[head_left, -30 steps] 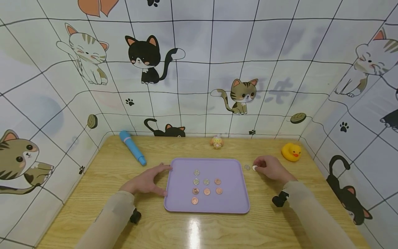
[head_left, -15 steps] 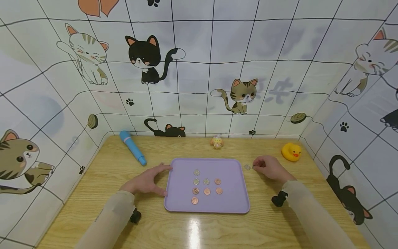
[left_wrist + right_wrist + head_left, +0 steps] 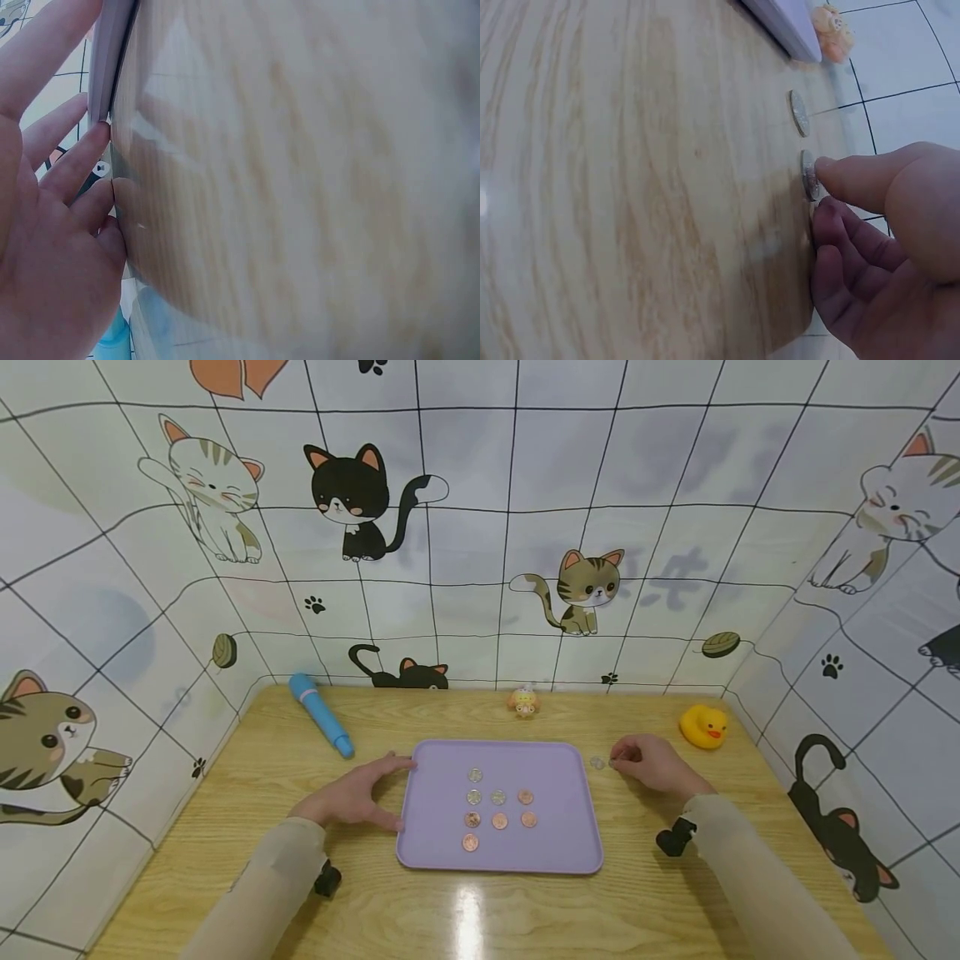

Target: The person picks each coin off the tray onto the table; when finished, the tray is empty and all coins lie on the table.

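A purple tray (image 3: 555, 827) lies mid-table with several silver coins (image 3: 474, 774) and copper coins (image 3: 499, 821) in rows on it. My left hand (image 3: 352, 795) rests flat with straight fingers against the tray's left rim (image 3: 112, 52); the left wrist view shows the left hand (image 3: 52, 225) touching that edge. My right hand (image 3: 648, 762) is just right of the tray. In the right wrist view the right hand (image 3: 821, 187) has one fingertip on a silver coin (image 3: 808, 180) lying on the table, with curled fingers at its edge. A second silver coin (image 3: 799, 112) (image 3: 596, 762) lies free beside it.
A blue pen-like stick (image 3: 321, 716) lies at the back left. A small orange toy (image 3: 523, 702) sits at the back centre and a yellow rubber duck (image 3: 702, 726) at the back right. Cat-print walls enclose three sides of the wooden table (image 3: 225, 827).
The silver coin that showed at my right fingertips a second ago is now covered by the fingers in the head view. The left hand and tray have not moved.
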A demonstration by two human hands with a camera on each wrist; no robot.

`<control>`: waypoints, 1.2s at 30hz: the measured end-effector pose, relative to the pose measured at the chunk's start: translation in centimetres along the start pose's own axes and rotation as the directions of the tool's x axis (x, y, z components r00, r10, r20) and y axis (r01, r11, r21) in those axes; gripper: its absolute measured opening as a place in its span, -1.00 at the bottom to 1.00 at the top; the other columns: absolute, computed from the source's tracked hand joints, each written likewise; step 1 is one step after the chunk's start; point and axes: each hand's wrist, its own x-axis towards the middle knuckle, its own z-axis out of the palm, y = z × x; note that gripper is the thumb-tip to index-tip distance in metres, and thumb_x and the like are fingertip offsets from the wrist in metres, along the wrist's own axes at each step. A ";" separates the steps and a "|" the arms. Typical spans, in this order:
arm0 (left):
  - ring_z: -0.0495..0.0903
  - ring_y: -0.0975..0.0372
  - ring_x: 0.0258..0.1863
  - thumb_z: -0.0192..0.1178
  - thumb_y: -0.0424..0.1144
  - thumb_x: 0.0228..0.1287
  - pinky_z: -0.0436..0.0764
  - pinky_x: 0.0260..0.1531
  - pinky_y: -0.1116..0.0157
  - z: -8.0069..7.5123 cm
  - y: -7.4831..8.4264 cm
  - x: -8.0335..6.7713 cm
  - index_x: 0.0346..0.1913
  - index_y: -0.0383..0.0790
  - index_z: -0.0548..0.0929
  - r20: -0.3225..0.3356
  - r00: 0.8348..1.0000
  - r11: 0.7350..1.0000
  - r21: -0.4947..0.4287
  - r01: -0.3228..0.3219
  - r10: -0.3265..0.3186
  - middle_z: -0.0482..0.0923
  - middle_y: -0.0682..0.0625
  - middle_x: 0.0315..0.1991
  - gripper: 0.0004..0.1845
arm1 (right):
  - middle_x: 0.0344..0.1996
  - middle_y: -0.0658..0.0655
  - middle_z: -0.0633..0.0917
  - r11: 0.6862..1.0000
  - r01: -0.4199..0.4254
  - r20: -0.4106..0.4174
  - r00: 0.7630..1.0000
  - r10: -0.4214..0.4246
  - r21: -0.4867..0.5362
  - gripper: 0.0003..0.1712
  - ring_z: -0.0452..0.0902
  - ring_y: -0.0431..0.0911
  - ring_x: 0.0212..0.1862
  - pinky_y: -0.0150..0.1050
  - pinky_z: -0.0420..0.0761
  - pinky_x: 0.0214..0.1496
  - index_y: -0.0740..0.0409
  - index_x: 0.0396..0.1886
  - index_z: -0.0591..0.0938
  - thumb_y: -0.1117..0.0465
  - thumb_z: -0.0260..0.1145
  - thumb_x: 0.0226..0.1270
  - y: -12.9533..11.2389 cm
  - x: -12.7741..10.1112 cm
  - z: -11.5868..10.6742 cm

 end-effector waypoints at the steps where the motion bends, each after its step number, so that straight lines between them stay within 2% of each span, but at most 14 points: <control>1: -0.25 -0.21 0.69 0.67 0.06 0.00 -0.15 0.55 -0.37 0.0 0.0 0.0 0.61 0.02 0.31 -0.001 1.000 1.000 -0.001 -0.003 0.003 0.03 -0.15 0.70 0.11 | -0.24 0.06 0.72 1.000 -0.012 0.000 1.000 0.012 0.008 -0.85 0.56 -0.06 -0.19 -0.18 0.59 -0.13 0.12 -0.08 0.73 0.15 0.41 0.50 0.0 0.0 -0.1; 4: -0.25 -0.19 0.70 0.68 0.06 -0.01 -0.15 0.56 -0.36 0.0 0.0 0.0 0.62 0.03 0.31 0.000 1.000 1.000 -0.001 0.004 -0.004 0.03 -0.13 0.70 0.12 | -0.20 0.09 0.72 0.998 -0.049 -0.010 0.999 0.050 0.039 -0.77 0.55 -0.04 -0.19 -0.20 0.60 -0.17 0.14 0.01 0.70 0.11 0.39 0.52 -0.1 0.0 -0.2; 9: -0.24 -0.15 0.70 0.68 0.08 -0.02 -0.15 0.57 -0.33 -0.2 0.0 0.0 0.61 0.06 0.32 -0.005 1.000 1.000 0.007 0.012 -0.012 0.04 -0.09 0.70 0.12 | -0.18 0.12 0.71 0.996 -0.041 -0.044 0.998 0.045 0.075 -0.68 0.55 -0.02 -0.20 -0.21 0.61 -0.20 0.20 0.13 0.66 0.13 0.35 0.53 -1.1 0.2 -0.1; 16: -0.26 -0.21 0.69 0.67 0.04 0.02 -0.17 0.55 -0.37 -0.1 0.3 0.0 0.62 0.02 0.31 0.006 1.000 1.000 -0.004 0.001 -0.001 0.04 -0.14 0.70 0.10 | -0.25 0.06 0.70 0.993 0.082 -0.084 0.994 -0.075 0.081 -0.77 0.53 -0.06 -0.22 -0.24 0.57 -0.22 0.21 0.05 0.71 0.23 0.37 0.50 -3.5 1.1 0.8; 21: -0.26 -0.20 0.69 0.68 0.03 0.00 -0.16 0.55 -0.36 0.1 0.3 0.0 0.61 0.04 0.32 -0.002 1.000 1.000 -0.013 0.007 -0.007 0.04 -0.13 0.70 0.10 | -0.30 0.04 0.71 0.985 0.144 -0.062 0.988 -0.138 0.096 -0.82 0.55 -0.07 -0.24 -0.27 0.59 -0.27 0.22 -0.02 0.73 0.26 0.36 0.48 -5.9 1.7 1.5; 29: -0.26 -0.17 0.70 0.68 0.02 0.00 -0.17 0.56 -0.35 0.1 0.2 -0.1 0.61 0.06 0.33 -0.001 1.000 1.000 -0.022 0.011 -0.011 0.05 -0.10 0.70 0.09 | -0.26 0.00 0.76 0.958 0.273 0.004 0.962 -0.274 0.093 -0.81 0.62 -0.16 -0.21 -0.26 0.65 -0.16 0.27 -0.02 0.76 0.30 0.38 0.46 -8.8 2.9 2.8; 36: -0.26 -0.14 0.70 0.69 0.05 -0.03 -0.17 0.57 -0.32 0.0 0.1 0.0 0.61 0.08 0.33 0.000 1.000 1.000 -0.023 0.010 -0.010 0.05 -0.07 0.70 0.11 | -0.24 -0.03 0.78 0.937 0.334 0.068 0.937 -0.341 0.100 -0.80 0.65 -0.21 -0.20 -0.22 0.69 -0.07 0.25 0.00 0.77 0.30 0.40 0.44 -11.4 4.1 4.0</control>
